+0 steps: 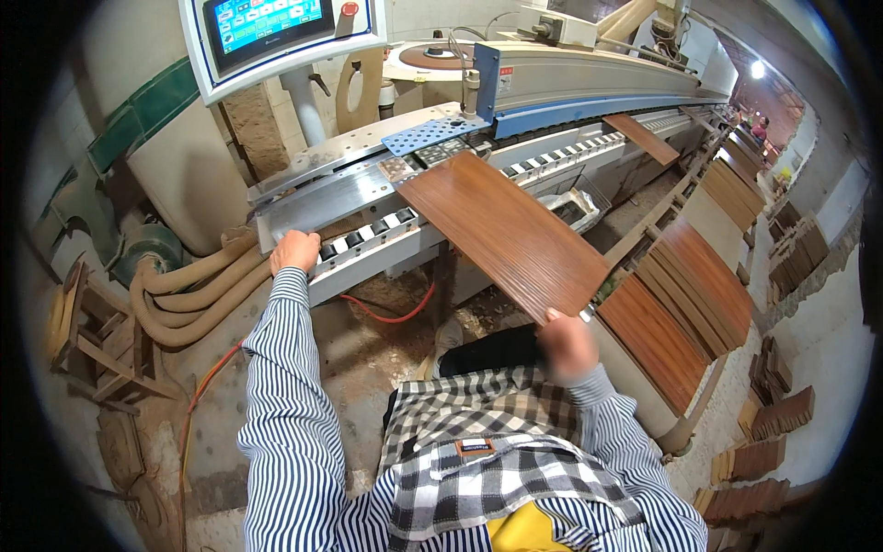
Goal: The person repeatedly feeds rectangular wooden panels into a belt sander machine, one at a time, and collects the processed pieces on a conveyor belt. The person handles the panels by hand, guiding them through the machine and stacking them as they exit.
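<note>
A reddish-brown wood-grain panel (506, 235) lies slantwise, its far end on the feed of a long edge-banding machine (589, 83). The near end juts out toward me. At its near corner is my right hand (567, 348), partly smeared, with fingers closed on the panel's edge. My left hand (295, 250) grips the end of the machine's metal bed (326, 207), its fingers curled over the edge beside a row of black and white rollers (368, 236). A blue perforated plate (425, 136) sits just beyond the panel's far end.
A control screen (273, 28) stands at upper left. Another brown panel (641, 138) rests farther along the rollers. To my right are stacked panels (667, 317) on a rack. Dusty hoses (189, 294) and a wooden stool (106, 336) are at left; a red cable (395, 316) runs below.
</note>
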Action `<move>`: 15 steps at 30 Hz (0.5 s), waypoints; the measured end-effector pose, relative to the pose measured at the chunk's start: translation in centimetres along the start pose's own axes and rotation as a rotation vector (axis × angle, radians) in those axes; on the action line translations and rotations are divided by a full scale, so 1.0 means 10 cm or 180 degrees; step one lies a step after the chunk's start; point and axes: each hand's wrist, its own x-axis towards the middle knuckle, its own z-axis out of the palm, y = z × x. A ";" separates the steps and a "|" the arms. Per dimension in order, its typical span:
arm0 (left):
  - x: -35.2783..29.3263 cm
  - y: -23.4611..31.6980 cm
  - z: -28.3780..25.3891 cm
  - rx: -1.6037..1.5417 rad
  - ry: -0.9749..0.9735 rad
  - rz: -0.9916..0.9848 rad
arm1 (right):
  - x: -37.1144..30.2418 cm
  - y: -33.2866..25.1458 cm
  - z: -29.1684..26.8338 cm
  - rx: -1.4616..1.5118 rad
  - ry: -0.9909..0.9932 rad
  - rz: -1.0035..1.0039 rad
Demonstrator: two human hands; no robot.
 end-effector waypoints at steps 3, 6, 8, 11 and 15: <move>-0.01 0.01 0.00 -0.0004 -0.0029 0.0022 | 0.20 0.01 0.46 0.0412 -0.0162 0.0515; 0.01 0.00 0.02 0.0039 -0.0004 0.0053 | 0.44 0.05 0.72 0.0027 -0.0782 0.1257; -0.01 -0.01 0.00 0.0005 -0.0049 0.0030 | 0.52 0.13 0.85 -0.0171 -0.1286 0.1373; -0.05 0.03 -0.04 -0.0018 -0.0052 0.0050 | 0.55 0.25 1.10 -0.0081 -0.1366 0.1329; -0.06 0.05 -0.02 -0.0011 -0.0002 0.0025 | 0.64 0.34 1.16 -0.0103 -0.1342 0.1162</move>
